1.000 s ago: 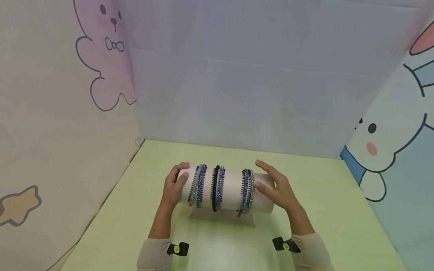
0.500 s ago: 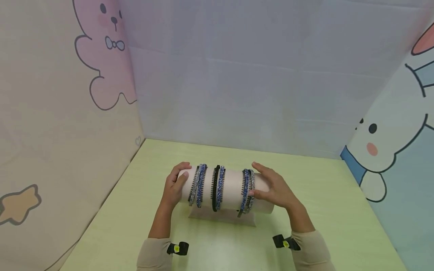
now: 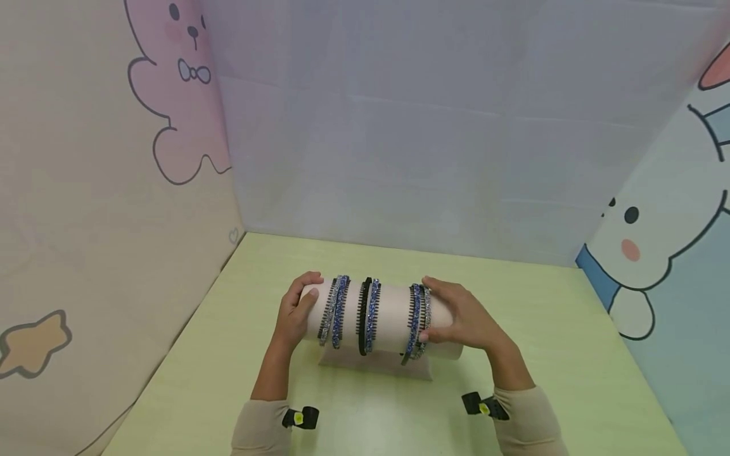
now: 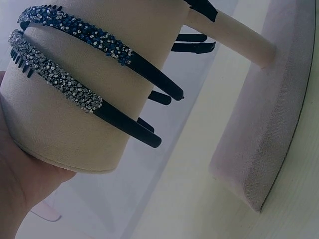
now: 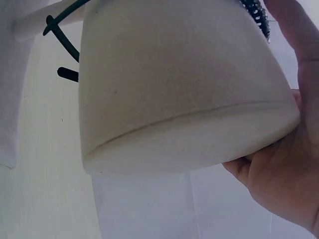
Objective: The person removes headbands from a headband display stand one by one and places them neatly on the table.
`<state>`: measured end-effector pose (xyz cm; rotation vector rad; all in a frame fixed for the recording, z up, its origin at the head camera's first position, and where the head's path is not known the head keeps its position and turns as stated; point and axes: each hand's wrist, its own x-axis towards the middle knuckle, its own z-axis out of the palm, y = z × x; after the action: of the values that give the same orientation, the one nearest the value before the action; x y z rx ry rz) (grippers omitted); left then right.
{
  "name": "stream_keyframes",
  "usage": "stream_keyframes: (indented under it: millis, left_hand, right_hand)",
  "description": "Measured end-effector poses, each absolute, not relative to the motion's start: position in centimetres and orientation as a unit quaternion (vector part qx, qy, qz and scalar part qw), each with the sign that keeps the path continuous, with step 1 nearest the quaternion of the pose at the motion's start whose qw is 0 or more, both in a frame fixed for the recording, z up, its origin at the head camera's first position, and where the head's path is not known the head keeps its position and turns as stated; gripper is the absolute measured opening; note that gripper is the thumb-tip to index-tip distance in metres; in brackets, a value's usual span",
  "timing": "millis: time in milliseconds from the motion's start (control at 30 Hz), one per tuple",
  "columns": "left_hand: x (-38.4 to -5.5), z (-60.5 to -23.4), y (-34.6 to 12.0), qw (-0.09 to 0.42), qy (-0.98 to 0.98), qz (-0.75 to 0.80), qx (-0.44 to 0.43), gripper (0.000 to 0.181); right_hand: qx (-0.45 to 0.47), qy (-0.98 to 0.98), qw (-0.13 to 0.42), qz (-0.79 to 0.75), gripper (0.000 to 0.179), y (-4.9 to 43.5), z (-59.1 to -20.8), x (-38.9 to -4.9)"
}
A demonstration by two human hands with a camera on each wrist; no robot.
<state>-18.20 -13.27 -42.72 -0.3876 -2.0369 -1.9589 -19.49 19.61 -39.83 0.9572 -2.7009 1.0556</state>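
A pale padded roll-shaped headband stand [image 3: 393, 316] lies crosswise on the table, with several headbands around it. My left hand [image 3: 292, 318] grips its left end, thumb in front and fingers over the top. Beside that hand are a silver glittery headband [image 4: 60, 74] and a blue one [image 4: 84, 32], both with comb teeth. A black headband [image 3: 363, 320] and another blue one [image 3: 372, 313] sit mid-roll. At the right, my right hand [image 3: 467, 318] spans the roll, fingertips and thumb on the outer silver headband [image 3: 427, 307]. A blue headband [image 3: 414, 316] is just left of it.
The roll stands on a pale base [image 3: 376, 366] on a light yellow-green table [image 3: 365, 418]. A plain pale wall [image 3: 371, 145] rises behind. Cartoon-printed walls [image 3: 74, 190] flank the table.
My right hand has moved left along the roll from its right end. Its thumb has slid down the front, and the fingers have come onto the silver headband. The left hand stays put.
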Motion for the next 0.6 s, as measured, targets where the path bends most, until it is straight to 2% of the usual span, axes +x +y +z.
stream_keyframes:
  millis: [300, 600]
  left_hand:
    - [-18.00, -42.33, -13.21, 0.134, -0.711, -0.679, -0.121, 0.023]
    - [-17.95, -42.55, -13.25, 0.132, -0.715, -0.676, -0.118, 0.022]
  right_hand:
    - [0.308, -0.891, 0.043, 0.330, 0.093, 19.50, -39.61, -19.36]
    - [0.310, -0.906, 0.056, 0.284, 0.102, 19.37, -39.96, -19.34]
